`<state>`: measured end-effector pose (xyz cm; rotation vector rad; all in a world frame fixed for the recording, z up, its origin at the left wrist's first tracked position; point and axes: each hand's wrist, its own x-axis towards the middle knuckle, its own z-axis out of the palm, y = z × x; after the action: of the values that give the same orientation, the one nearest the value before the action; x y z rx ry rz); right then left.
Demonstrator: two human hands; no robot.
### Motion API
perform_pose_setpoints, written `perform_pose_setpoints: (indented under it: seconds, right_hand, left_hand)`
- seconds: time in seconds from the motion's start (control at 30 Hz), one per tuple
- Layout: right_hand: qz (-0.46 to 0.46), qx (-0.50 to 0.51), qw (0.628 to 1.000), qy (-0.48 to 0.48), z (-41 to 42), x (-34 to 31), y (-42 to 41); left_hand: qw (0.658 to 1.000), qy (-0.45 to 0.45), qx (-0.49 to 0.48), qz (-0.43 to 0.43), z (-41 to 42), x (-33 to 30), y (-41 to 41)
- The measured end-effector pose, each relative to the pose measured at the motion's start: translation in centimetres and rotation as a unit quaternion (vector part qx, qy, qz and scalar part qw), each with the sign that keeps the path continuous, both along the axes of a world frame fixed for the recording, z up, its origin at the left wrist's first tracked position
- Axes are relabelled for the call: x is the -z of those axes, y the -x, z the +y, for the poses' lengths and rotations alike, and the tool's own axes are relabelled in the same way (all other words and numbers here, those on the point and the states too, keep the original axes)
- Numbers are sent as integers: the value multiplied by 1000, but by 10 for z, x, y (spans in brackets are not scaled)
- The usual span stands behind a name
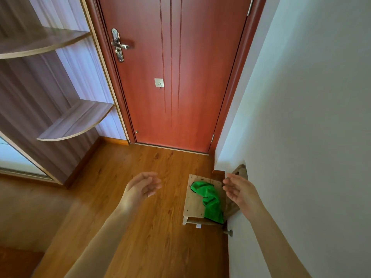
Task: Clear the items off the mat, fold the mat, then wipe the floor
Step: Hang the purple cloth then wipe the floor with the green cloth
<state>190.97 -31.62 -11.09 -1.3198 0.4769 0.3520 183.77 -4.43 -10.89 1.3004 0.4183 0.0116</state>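
Head view: both hands, L [143,185] & R [237,190], empty, fingers loosely spread, reaching for green cloth [209,199] on stool [192,205], prob. for wiping.

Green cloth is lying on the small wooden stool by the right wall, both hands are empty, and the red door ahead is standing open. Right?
Not quite. The head view shows the red door closed, flush in its frame. The rest holds: the green cloth lies on the small wooden stool by the right wall, and the left hand and right hand are both empty.
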Motion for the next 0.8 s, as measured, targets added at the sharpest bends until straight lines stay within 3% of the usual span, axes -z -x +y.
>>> perform_pose_setpoints:
  seconds: [0.17, 0.33, 0.6, 0.67, 0.8]
  right_hand:
    - [11, -9, 1000, -9, -5, 64, -51]
    - [31, -2, 999, 12, -16, 171, -98]
    - [11, -52, 979, 199, -34, 389, -154]
    - [-16, -107, 949, 297, -37, 442, -165]
    - [-46, -230, 829, 508, -45, 532, -190]
  left_hand:
    - [999, 38, 17, 12, -14, 63, -54]
    - [998, 41, 28, 40, -35, 172, -103]
    - [997, 20, 52, 47, -46, 366, -165]
    - [997, 4, 53, 49, -50, 411, -178]
    - [992, -69, 89, 49, -54, 485, -192]
